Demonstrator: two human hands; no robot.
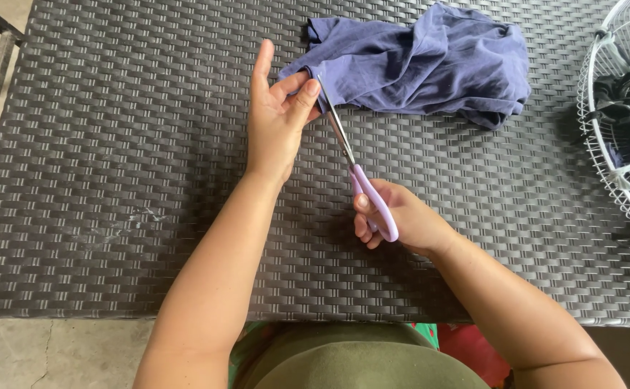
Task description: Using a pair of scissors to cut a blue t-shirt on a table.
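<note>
Presently on view, listed item by item. Work surface: a dark grey woven-pattern table (pixel 113 216), seen from above, its near edge just in front of the person's body. Item one: a crumpled piece of blue-violet cloth (pixel 430 61), lying on the far middle of the table, its left corner drawn out toward the hands. Item two: a pair of scissors with lilac handles (pixel 362 184), metal blades pointing away from the person and slightly left, the tips reaching the drawn-out corner of the cloth; whether the blades have closed on the fabric cannot be told. Left hand (pixel 275 119): raised on edge over the table, forefinger stretched straight up and away, thumb and the other fingers pinching the cloth corner just beside the scissor tips. Right hand (pixel 401 220): nearer the table edge, fingers curled closed through and around the scissor handles, thumb uppermost. Both forearms are bare and extend from the bottom of the view. Item three: a white wire basket (pixel 617 155), round, at the right edge of the table and partly cut off by the frame, well apart from both hands, holding dark fabric pieces (pixel 628 97). Item four: a stretch of pale concrete floor (pixel 41 353) below the table's near left edge.
</note>
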